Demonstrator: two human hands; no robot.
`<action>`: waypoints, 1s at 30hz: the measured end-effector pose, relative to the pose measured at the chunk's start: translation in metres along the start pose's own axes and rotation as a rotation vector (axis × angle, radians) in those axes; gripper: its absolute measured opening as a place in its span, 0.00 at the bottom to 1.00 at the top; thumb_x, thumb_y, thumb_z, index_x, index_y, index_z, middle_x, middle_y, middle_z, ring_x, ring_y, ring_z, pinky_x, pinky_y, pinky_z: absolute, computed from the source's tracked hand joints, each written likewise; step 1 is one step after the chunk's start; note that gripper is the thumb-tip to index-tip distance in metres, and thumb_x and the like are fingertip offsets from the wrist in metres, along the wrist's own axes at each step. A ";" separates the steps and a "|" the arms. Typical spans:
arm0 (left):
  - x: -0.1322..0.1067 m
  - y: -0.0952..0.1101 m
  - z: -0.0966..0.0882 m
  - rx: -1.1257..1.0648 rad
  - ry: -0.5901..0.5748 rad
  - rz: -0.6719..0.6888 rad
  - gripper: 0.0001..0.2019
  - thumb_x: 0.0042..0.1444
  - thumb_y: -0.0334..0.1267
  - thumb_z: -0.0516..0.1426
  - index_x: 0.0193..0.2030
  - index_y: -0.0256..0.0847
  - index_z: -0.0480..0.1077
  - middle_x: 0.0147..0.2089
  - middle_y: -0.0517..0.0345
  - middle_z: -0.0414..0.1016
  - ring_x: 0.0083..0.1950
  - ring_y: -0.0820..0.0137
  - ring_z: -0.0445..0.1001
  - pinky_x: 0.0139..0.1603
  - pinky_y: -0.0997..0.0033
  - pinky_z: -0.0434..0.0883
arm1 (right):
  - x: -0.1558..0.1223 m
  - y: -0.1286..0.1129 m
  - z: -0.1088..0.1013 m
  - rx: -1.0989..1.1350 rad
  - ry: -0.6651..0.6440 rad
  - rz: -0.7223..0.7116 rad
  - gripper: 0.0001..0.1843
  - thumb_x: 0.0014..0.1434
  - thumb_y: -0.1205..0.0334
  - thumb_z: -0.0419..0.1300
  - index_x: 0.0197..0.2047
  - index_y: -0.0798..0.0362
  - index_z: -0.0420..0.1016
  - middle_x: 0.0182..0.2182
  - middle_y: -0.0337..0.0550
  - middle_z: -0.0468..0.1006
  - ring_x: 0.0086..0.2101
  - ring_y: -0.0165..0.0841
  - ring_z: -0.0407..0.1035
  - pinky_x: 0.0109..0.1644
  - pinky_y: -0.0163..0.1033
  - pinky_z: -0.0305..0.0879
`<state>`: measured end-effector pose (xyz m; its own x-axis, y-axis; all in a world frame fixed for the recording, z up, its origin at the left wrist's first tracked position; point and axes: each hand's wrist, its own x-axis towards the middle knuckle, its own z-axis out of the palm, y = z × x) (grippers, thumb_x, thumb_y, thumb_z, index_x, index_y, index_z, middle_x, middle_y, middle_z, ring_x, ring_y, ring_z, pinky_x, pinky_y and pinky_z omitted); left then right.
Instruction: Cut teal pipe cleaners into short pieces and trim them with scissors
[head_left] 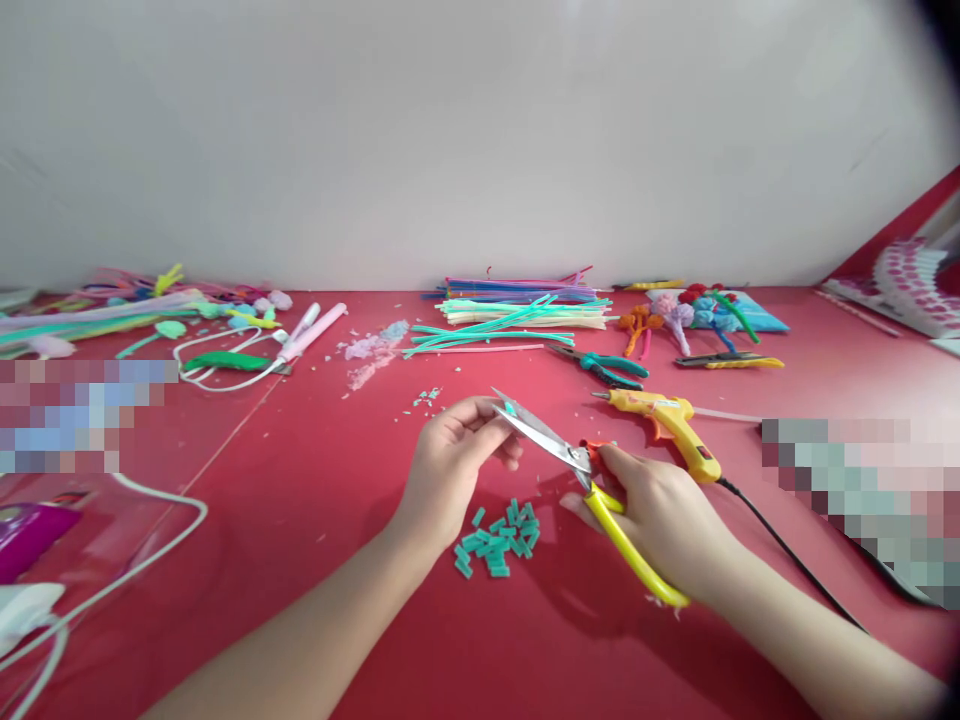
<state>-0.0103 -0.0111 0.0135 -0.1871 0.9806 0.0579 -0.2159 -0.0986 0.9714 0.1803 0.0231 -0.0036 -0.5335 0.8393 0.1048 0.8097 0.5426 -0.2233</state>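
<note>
My left hand (450, 460) is closed in a pinch on a short teal piece of pipe cleaner (510, 408), only a bit of which shows. Around that piece stand the parted blades of a pair of scissors (546, 440), whose tips reach my left fingertips. The scissors have one yellow handle and some orange-red by the pivot. My right hand (664, 515) grips them by the handles. Below the blades, on the red table, lies a small heap of short teal pipe cleaner pieces (495, 540).
Bundles of pipe cleaners (517, 315) lie by the wall, with teal-handled pliers (607, 368) in front. A yellow glue gun (667, 415) with a black cord lies beyond my right hand. Fluffy flowers (679, 313) and a utility knife (727, 361) are farther right. White cable (161, 540) curves at left.
</note>
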 end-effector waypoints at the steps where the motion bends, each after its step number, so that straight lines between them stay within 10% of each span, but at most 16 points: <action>1: 0.000 0.000 0.000 -0.021 0.005 0.007 0.04 0.49 0.33 0.54 0.30 0.35 0.68 0.25 0.59 0.69 0.25 0.76 0.67 0.26 0.76 0.66 | 0.000 0.000 0.001 -0.010 0.008 -0.011 0.15 0.50 0.48 0.50 0.24 0.50 0.55 0.18 0.36 0.67 0.18 0.28 0.60 0.22 0.32 0.43; 30: 0.000 0.001 -0.001 -0.035 0.019 -0.002 0.05 0.48 0.34 0.55 0.32 0.35 0.68 0.27 0.57 0.70 0.25 0.76 0.67 0.26 0.76 0.66 | 0.004 0.012 0.004 -0.085 0.137 0.027 0.18 0.48 0.47 0.51 0.19 0.51 0.55 0.11 0.33 0.58 0.15 0.26 0.53 0.20 0.32 0.41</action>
<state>-0.0113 -0.0109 0.0141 -0.2051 0.9774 0.0517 -0.2499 -0.1034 0.9627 0.1875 0.0327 -0.0097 -0.4776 0.8473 0.2322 0.8442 0.5158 -0.1459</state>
